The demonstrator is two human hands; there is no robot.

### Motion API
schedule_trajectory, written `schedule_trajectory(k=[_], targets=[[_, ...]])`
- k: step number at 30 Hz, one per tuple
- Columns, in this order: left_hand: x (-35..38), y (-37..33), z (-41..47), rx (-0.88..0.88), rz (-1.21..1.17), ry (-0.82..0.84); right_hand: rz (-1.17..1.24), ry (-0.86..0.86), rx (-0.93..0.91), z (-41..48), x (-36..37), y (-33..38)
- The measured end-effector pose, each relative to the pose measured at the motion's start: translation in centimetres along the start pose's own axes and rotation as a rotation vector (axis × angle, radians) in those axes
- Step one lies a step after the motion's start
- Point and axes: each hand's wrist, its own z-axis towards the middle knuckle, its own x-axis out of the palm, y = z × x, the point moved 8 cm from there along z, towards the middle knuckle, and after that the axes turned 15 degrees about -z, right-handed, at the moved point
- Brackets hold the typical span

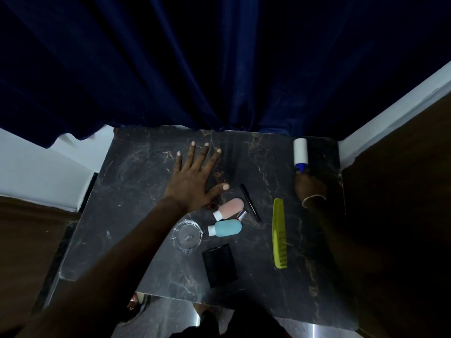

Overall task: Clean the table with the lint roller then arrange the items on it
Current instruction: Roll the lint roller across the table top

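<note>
The right hand (309, 186) closes around the blue handle of the white lint roller (300, 148), so most of the handle is hidden and only a small blue bit shows. The right arm is lost in dark shadow. The left hand (192, 178) lies flat and covers part of the black marble table (146, 191). A tiny red thing peeks out from under its wrist, too hidden to tell what it is. A small silver cap (241, 215) is half hidden behind the pink squeeze bottle (229, 208). The near edge of the table is dark and hard to see. The dark blue curtain (195, 64) hides the far edge of the table.
</note>
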Motion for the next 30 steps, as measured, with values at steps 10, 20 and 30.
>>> schedule_trajectory(k=[10, 20, 30], targets=[[-0.6, 0.7, -1.1, -0.022, 0.000, -0.034, -0.141, -0.014, -0.317, -3.9, -1.8, 13.1], [-0.6, 2.3, -2.1, -0.052, 0.015, -0.059, -0.193, -0.042, -0.419, -5.5, -1.8, 16.1], [-1.1, 3.0, -2.6, -0.054, 0.030, -0.084, 0.047, -0.043, 0.005, -0.4, -1.0, 4.1]])
